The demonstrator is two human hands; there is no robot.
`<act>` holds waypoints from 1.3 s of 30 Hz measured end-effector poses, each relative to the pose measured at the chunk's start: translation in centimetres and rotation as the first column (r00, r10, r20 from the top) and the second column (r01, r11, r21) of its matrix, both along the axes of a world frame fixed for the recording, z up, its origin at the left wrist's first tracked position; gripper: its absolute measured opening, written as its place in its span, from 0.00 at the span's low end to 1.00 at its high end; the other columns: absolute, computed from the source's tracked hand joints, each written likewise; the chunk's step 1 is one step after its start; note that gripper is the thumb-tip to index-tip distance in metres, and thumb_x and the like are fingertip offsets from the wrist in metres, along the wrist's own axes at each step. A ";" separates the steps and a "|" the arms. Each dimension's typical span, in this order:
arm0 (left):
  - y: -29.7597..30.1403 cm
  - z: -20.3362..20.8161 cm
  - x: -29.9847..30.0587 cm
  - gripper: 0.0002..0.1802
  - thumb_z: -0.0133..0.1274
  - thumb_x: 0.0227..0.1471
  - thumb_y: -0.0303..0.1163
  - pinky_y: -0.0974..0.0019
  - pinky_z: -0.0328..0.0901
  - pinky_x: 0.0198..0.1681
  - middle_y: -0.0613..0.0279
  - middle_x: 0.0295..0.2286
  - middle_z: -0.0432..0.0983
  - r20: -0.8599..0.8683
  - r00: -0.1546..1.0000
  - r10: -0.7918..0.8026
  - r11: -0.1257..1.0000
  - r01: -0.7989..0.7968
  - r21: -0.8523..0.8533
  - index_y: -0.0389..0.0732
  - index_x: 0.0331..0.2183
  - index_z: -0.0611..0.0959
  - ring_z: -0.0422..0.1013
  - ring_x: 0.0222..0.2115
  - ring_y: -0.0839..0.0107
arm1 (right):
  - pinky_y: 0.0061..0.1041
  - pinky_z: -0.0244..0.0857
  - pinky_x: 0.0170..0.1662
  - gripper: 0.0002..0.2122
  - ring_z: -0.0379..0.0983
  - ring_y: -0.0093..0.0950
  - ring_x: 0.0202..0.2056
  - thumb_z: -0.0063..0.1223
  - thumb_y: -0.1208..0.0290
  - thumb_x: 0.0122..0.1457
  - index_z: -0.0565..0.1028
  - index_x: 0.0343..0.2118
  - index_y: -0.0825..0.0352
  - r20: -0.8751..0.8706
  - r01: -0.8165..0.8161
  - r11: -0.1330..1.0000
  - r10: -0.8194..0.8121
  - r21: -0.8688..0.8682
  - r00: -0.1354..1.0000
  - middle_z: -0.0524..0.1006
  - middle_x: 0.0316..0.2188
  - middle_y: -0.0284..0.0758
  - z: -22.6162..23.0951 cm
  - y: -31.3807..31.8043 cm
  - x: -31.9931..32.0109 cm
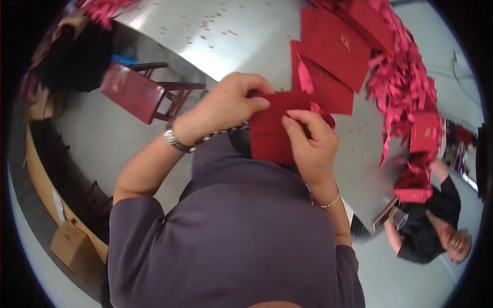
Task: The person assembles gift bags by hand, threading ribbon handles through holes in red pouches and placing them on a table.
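As steadying was apparently needed, left hand (235, 100) and right hand (316, 141) pinched the red card (268, 134) at frame centre.

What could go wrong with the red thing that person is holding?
The red piece is held by fingertips of the left hand and right hand near the edge of the metal table, so it might slip and drop.
The red folders overlap crookedly, so a bump could slide them.
The pink ribbons lie in a loose heap and might tangle.
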State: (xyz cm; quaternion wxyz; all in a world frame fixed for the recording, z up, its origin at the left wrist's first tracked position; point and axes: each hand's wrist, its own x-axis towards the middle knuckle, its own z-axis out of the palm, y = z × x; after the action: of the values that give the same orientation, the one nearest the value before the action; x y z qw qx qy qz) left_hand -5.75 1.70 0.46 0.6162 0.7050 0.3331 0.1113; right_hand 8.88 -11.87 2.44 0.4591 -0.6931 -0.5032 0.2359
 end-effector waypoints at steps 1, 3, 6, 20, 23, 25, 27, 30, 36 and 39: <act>0.5 0.0 -0.1 0.09 0.56 0.48 0.21 0.73 0.68 0.34 0.66 0.27 0.78 -0.009 1.000 -0.020 0.999 0.020 -0.032 0.33 0.36 0.81 0.71 0.29 0.81 | 0.26 0.70 0.34 0.05 0.77 0.32 0.29 0.60 0.78 0.52 0.78 0.33 0.70 0.077 -0.007 1.000 0.006 0.016 0.997 0.79 0.28 0.40 -0.5 0.1 -0.1; 0.9 0.3 0.2 0.10 0.55 0.49 0.18 0.74 0.67 0.36 0.67 0.28 0.77 0.014 0.998 -0.053 0.998 0.054 -0.038 0.33 0.37 0.81 0.70 0.30 0.81 | 0.27 0.71 0.34 0.05 0.78 0.34 0.29 0.60 0.78 0.52 0.77 0.33 0.71 0.158 -0.002 1.000 -0.002 0.021 0.988 0.79 0.28 0.41 -1.5 0.2 0.0; 1.1 0.2 0.5 0.08 0.53 0.50 0.18 0.74 0.67 0.36 0.69 0.28 0.75 -0.051 0.991 -0.127 0.991 0.124 -0.049 0.32 0.36 0.80 0.69 0.30 0.81 | 0.29 0.71 0.32 0.05 0.78 0.36 0.29 0.58 0.79 0.53 0.76 0.32 0.71 0.205 -0.003 0.996 -0.016 0.093 0.979 0.79 0.27 0.41 -2.5 0.3 0.1; -0.9 -1.1 0.0 0.10 0.55 0.49 0.24 0.66 0.69 0.36 0.54 0.29 0.78 0.079 0.997 0.022 0.999 -0.024 0.021 0.31 0.36 0.81 0.74 0.30 0.67 | 0.27 0.66 0.25 0.03 0.74 0.32 0.21 0.57 0.80 0.50 0.74 0.26 0.67 0.102 0.058 0.997 -0.062 0.041 0.993 0.76 0.21 0.37 -2.7 2.0 -1.1; -1.2 -0.8 0.2 0.09 0.55 0.47 0.23 0.63 0.69 0.36 0.49 0.30 0.78 0.022 0.998 0.055 0.979 -0.058 0.193 0.31 0.34 0.81 0.75 0.31 0.59 | 0.28 0.65 0.24 0.03 0.73 0.31 0.20 0.57 0.80 0.50 0.73 0.25 0.67 0.123 0.082 0.996 -0.084 0.022 0.989 0.76 0.20 0.37 -2.9 2.6 -1.3; -1.3 -0.9 0.2 0.08 0.58 0.47 0.22 0.68 0.68 0.33 0.56 0.27 0.77 0.016 0.997 0.072 0.938 -0.073 0.339 0.32 0.33 0.80 0.73 0.27 0.70 | 0.27 0.65 0.23 0.03 0.72 0.31 0.19 0.57 0.80 0.50 0.73 0.25 0.67 0.158 0.089 0.995 -0.094 0.035 0.983 0.75 0.20 0.37 -3.1 2.7 -1.5; -1.3 -0.9 0.2 0.08 0.58 0.47 0.23 0.67 0.68 0.33 0.54 0.27 0.77 0.016 0.997 0.074 0.936 -0.075 0.344 0.32 0.33 0.80 0.73 0.28 0.67 | 0.28 0.65 0.23 0.04 0.72 0.31 0.19 0.57 0.80 0.50 0.73 0.25 0.67 0.170 0.097 0.994 -0.105 0.055 0.980 0.75 0.19 0.37 -3.3 2.7 -1.6; -1.4 -1.2 0.2 0.08 0.58 0.46 0.23 0.65 0.68 0.33 0.53 0.27 0.77 0.025 0.997 0.077 0.925 -0.081 0.372 0.33 0.32 0.80 0.74 0.28 0.64 | 0.29 0.65 0.23 0.03 0.73 0.31 0.20 0.57 0.79 0.50 0.73 0.25 0.67 0.114 0.127 0.992 -0.124 -0.019 0.986 0.75 0.19 0.37 -3.4 2.6 -1.7; -1.5 -1.0 0.3 0.07 0.58 0.45 0.23 0.64 0.68 0.32 0.52 0.26 0.77 0.011 0.998 0.065 0.905 -0.063 0.421 0.32 0.31 0.80 0.74 0.26 0.61 | 0.30 0.65 0.22 0.04 0.72 0.34 0.19 0.56 0.78 0.51 0.72 0.25 0.67 0.289 0.084 0.992 -0.108 0.092 0.951 0.74 0.19 0.37 -4.0 2.5 -2.0; -1.3 -1.1 0.2 0.07 0.58 0.45 0.23 0.64 0.68 0.31 0.51 0.26 0.76 0.013 0.998 0.060 0.900 -0.060 0.431 0.32 0.31 0.80 0.74 0.26 0.59 | 0.30 0.65 0.22 0.04 0.72 0.34 0.19 0.56 0.78 0.51 0.72 0.25 0.66 0.582 -0.052 0.993 -0.019 0.105 0.813 0.74 0.18 0.36 -4.1 2.5 -1.8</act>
State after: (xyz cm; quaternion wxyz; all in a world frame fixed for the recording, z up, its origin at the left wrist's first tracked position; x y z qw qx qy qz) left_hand -5.50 0.35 -0.61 0.4411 0.8133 0.3221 0.2008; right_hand 7.05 -9.39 -1.67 0.3204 -0.6998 -0.6383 -0.0128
